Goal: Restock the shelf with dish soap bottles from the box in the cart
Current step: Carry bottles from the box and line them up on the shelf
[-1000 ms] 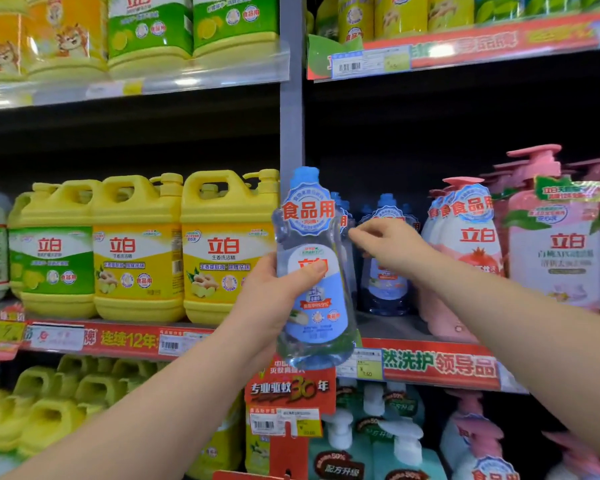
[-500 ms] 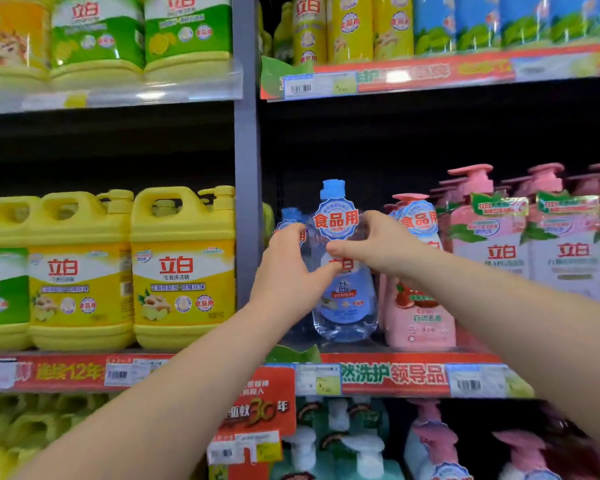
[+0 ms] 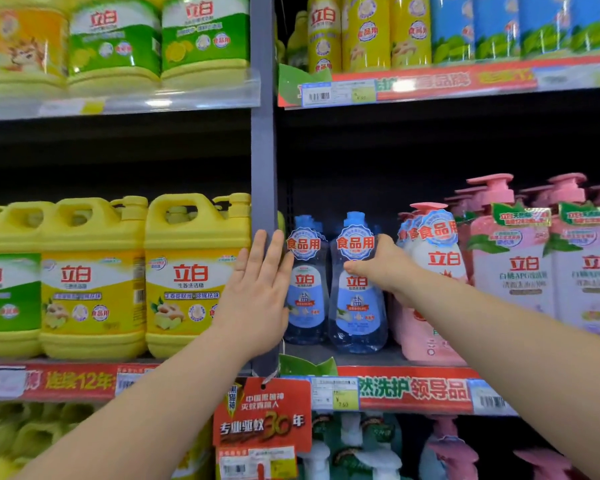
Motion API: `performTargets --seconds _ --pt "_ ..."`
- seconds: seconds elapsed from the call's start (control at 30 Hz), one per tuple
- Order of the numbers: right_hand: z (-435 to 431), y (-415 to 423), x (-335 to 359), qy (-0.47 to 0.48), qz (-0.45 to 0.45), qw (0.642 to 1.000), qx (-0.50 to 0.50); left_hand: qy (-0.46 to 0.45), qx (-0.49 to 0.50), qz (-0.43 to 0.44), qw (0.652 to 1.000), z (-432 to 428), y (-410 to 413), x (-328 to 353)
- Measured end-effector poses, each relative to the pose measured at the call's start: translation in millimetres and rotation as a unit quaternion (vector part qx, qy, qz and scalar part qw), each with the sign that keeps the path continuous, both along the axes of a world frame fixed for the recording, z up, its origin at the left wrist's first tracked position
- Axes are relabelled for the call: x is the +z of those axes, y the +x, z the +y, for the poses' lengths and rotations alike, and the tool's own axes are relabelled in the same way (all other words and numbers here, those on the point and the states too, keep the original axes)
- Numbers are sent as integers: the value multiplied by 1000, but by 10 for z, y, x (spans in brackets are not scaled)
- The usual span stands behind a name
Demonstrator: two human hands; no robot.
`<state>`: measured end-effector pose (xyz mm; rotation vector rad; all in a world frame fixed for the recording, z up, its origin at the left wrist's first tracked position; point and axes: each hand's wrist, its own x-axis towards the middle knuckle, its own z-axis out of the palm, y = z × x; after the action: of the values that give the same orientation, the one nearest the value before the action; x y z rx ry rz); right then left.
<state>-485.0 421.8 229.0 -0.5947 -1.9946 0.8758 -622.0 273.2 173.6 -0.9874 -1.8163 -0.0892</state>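
On the shelf (image 3: 394, 355), right grip (image 3: 384, 268) clasping dish soap bottle (image 3: 356, 310), left grip (image 3: 257, 297) flat-fingered beside it

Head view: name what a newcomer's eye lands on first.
The left hand lies flat alongside one clear blue plastic dish soap bottle on the middle shelf, while the right hand grips the second blue bottle beside it. Yellow plastic handled jugs crowd the left, pink plastic pump bottles the right.
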Motion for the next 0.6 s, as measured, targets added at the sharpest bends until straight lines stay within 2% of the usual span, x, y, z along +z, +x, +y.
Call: performTargets --seconds 0.23,0.33,0.6 --pt "-113 -60 -231 52 -129 986 -88 6 -4 -4 1000 2 3 -4" --pt "-109 -77 -285 68 -114 986 -102 5 -8 -4 1000 -6 4 2" --pt "-35 -143 -290 38 -93 990 -99 2 -14 -4 1000 -14 4 1"
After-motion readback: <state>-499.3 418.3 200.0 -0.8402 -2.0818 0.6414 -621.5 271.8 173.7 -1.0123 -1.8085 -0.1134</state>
